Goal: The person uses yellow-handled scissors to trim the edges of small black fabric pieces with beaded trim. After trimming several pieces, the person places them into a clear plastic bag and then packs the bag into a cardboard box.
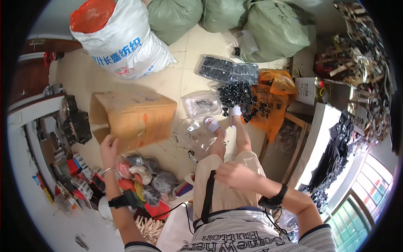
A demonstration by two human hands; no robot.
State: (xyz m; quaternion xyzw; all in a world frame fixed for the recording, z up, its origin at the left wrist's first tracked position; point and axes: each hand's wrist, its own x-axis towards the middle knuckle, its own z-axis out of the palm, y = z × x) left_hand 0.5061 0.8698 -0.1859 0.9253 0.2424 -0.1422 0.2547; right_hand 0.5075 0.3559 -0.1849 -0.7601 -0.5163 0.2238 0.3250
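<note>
My left hand point(110, 148) is at the lower left corner of a brown cardboard box point(145, 119), its fingers closed on the edge. The box is tilted, its open end toward the left, and looks slightly smeared by motion. Over my lap is my right hand point(237, 175), back upward, with its bent fingers near a black strap point(208, 195) that runs down my beige trousers. Most of those fingers are hidden, so their hold cannot be made out.
Beyond my feet lie a heap of black plastic pieces point(237, 97), a clear bag of black parts point(226, 69) and an orange bag point(273, 111). A white woven sack point(126, 46) and green sacks point(279, 31) stand farther off. Small filled bags point(161, 180) lie left of my legs.
</note>
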